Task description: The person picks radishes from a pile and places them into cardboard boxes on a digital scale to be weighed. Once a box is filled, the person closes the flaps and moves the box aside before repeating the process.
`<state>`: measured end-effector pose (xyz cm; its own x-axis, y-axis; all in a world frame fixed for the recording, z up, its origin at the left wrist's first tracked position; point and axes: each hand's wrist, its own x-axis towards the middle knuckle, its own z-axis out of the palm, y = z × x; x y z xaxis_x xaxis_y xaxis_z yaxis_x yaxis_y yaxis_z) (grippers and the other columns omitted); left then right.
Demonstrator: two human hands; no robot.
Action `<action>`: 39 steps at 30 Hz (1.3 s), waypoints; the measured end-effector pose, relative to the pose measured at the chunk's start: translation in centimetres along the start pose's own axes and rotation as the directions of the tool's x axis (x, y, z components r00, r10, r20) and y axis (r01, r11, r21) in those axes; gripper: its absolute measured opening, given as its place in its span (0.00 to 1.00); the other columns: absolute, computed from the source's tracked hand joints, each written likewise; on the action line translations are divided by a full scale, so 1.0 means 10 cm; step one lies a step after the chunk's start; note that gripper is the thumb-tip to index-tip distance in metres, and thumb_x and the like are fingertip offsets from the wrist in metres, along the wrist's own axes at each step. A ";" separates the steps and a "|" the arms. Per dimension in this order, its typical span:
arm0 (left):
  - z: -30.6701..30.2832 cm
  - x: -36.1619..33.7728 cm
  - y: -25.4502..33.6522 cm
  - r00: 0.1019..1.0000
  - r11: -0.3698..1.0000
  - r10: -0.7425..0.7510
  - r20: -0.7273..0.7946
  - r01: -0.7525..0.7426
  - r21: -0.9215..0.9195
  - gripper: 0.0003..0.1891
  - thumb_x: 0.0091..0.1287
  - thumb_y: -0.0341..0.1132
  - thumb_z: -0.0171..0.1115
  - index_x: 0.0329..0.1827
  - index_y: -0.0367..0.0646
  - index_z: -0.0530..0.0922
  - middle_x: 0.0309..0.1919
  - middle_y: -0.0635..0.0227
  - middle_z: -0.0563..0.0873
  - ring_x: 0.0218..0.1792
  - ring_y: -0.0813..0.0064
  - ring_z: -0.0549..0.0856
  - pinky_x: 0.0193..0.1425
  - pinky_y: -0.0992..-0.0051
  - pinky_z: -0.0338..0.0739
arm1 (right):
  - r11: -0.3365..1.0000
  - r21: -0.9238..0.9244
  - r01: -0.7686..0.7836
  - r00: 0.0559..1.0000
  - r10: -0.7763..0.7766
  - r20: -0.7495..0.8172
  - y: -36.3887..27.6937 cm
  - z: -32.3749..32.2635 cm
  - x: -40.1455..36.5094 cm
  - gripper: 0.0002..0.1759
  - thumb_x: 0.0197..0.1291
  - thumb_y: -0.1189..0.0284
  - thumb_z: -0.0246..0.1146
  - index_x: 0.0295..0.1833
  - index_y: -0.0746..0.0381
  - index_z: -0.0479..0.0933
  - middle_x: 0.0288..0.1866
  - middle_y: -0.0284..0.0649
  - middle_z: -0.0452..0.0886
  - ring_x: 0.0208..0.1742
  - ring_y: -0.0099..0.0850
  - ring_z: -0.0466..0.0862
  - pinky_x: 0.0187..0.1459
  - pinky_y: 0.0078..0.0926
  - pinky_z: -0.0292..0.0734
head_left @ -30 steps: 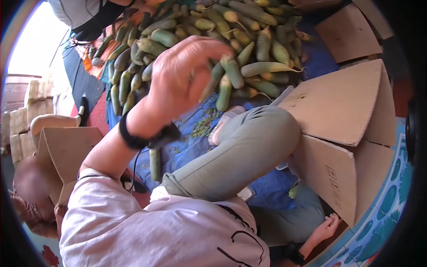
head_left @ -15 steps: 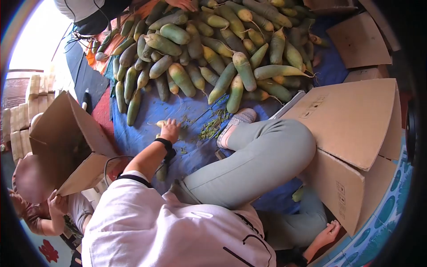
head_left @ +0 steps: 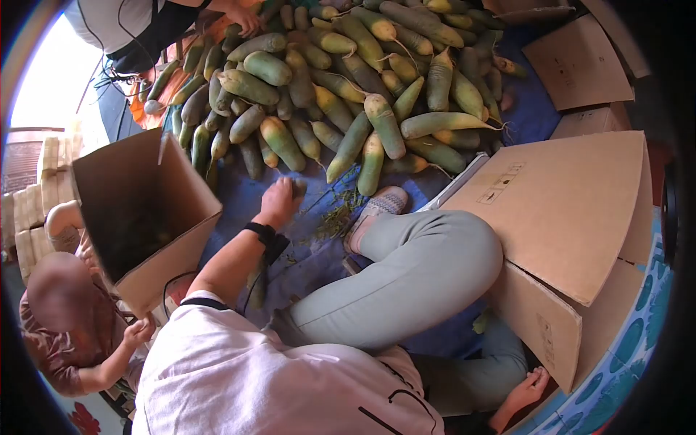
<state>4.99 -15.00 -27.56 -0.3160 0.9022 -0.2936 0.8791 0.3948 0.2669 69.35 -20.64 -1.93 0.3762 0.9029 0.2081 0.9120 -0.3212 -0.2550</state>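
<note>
My left hand [head_left: 277, 204], with a black band on the wrist, is reached out over the blue sheet. Its fingers are closed round a small greenish radish [head_left: 299, 188], mostly hidden by the hand. Just beyond lies a big heap of green radishes [head_left: 333, 94], and leafy scraps [head_left: 337, 219] are scattered beside my shoe. My right hand [head_left: 525, 391] rests low at the right, by my lower leg and the corner of a large cardboard box [head_left: 558, 196]. Its fingers are loosely curled, and I see nothing in them.
At the left, a person [head_left: 80, 326] has a hand at an open cardboard box [head_left: 206, 217]. Another person's hand [head_left: 245, 18] is at the heap's far left. More cardboard [head_left: 580, 65] stands at the upper right. Pale stacked blocks [head_left: 29, 210] are along the left.
My left hand has closed and risen slightly off where a pale radish end showed. The open box at the left has swung upward and to the right. The far person's hand has shifted left.
</note>
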 end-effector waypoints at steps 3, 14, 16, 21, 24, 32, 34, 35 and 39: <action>-0.45 0.29 0.33 0.978 0.943 -0.066 -0.196 -0.003 -0.334 0.25 0.57 0.41 0.66 0.48 0.33 0.67 0.43 0.53 0.80 0.42 0.61 0.82 0.42 0.66 0.76 | 1.000 0.002 -0.001 1.000 0.001 -0.003 -0.01 0.01 0.00 0.16 0.68 0.68 0.51 0.47 0.71 0.74 0.41 0.46 0.80 0.39 0.34 0.81 0.37 0.24 0.80; -0.63 0.06 1.02 0.990 0.504 0.126 -0.065 -0.121 -0.855 0.18 0.68 0.39 0.57 0.55 0.37 0.71 0.44 0.66 0.81 0.46 0.79 0.79 0.52 0.77 0.73 | 0.990 0.125 -0.064 0.994 0.074 -0.081 -0.11 0.07 -0.08 0.13 0.65 0.74 0.50 0.46 0.73 0.74 0.44 0.48 0.76 0.41 0.36 0.80 0.38 0.27 0.82; -0.79 -0.07 1.14 0.972 0.534 0.204 -0.116 -0.210 -0.819 0.17 0.69 0.40 0.55 0.53 0.37 0.73 0.42 0.67 0.82 0.44 0.79 0.79 0.50 0.78 0.73 | 0.988 0.156 0.011 0.991 0.009 -0.130 -0.05 0.11 -0.10 0.11 0.63 0.76 0.51 0.44 0.72 0.74 0.41 0.47 0.77 0.39 0.36 0.80 0.35 0.26 0.81; -1.36 -0.33 1.56 0.949 0.585 0.287 -0.127 -0.279 -0.761 0.15 0.70 0.39 0.52 0.44 0.34 0.77 0.33 0.66 0.83 0.37 0.79 0.78 0.43 0.77 0.73 | 0.981 0.138 0.133 0.966 -0.098 -0.238 -0.31 0.09 -0.09 0.06 0.61 0.78 0.54 0.41 0.69 0.73 0.35 0.47 0.76 0.34 0.38 0.77 0.38 0.32 0.74; -1.56 -0.47 1.74 0.925 0.575 0.348 -0.152 -0.339 -0.745 0.14 0.70 0.38 0.52 0.43 0.34 0.78 0.32 0.66 0.82 0.35 0.79 0.77 0.41 0.78 0.72 | 0.981 0.129 0.142 0.959 -0.104 -0.263 -0.33 0.08 -0.11 0.05 0.61 0.78 0.54 0.40 0.69 0.73 0.34 0.46 0.75 0.34 0.39 0.77 0.38 0.31 0.73; -1.73 -0.96 1.99 0.856 0.606 0.450 -0.256 -0.503 -0.617 0.17 0.71 0.43 0.49 0.43 0.37 0.79 0.36 0.67 0.83 0.39 0.77 0.78 0.47 0.77 0.71 | 0.936 0.300 0.183 0.945 -0.083 -0.317 -0.43 0.04 -0.10 0.04 0.60 0.79 0.55 0.40 0.67 0.73 0.34 0.44 0.75 0.31 0.37 0.77 0.34 0.29 0.72; -1.77 -1.10 2.03 0.829 0.628 0.475 -0.296 -0.555 -0.546 0.16 0.71 0.42 0.50 0.44 0.37 0.79 0.35 0.64 0.83 0.38 0.76 0.78 0.45 0.76 0.72 | 0.927 0.316 0.203 0.941 -0.096 -0.323 -0.44 0.03 -0.10 0.04 0.60 0.78 0.55 0.40 0.67 0.73 0.34 0.44 0.76 0.31 0.37 0.77 0.34 0.29 0.73; -1.79 -1.17 2.04 0.826 0.631 0.471 -0.309 -0.560 -0.537 0.16 0.71 0.42 0.50 0.44 0.37 0.79 0.35 0.64 0.83 0.38 0.76 0.78 0.45 0.76 0.72 | 0.925 0.306 0.228 0.932 -0.116 -0.343 -0.43 0.04 -0.09 0.04 0.60 0.78 0.56 0.39 0.66 0.73 0.34 0.44 0.76 0.31 0.37 0.78 0.33 0.29 0.73; -1.85 -1.43 2.06 0.789 0.647 0.473 -0.391 -0.613 -0.454 0.16 0.70 0.42 0.51 0.44 0.37 0.79 0.32 0.63 0.81 0.35 0.74 0.78 0.42 0.75 0.72 | 0.913 0.300 0.278 0.917 -0.159 -0.366 -0.42 0.01 -0.09 0.04 0.60 0.77 0.56 0.39 0.66 0.73 0.34 0.44 0.76 0.31 0.39 0.79 0.33 0.30 0.74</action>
<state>21.06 -16.55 -0.84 0.0272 0.9670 0.2534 0.6006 -0.2184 0.7691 65.12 -20.05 -1.15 0.2599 0.7742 0.5772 0.8880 0.0433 -0.4579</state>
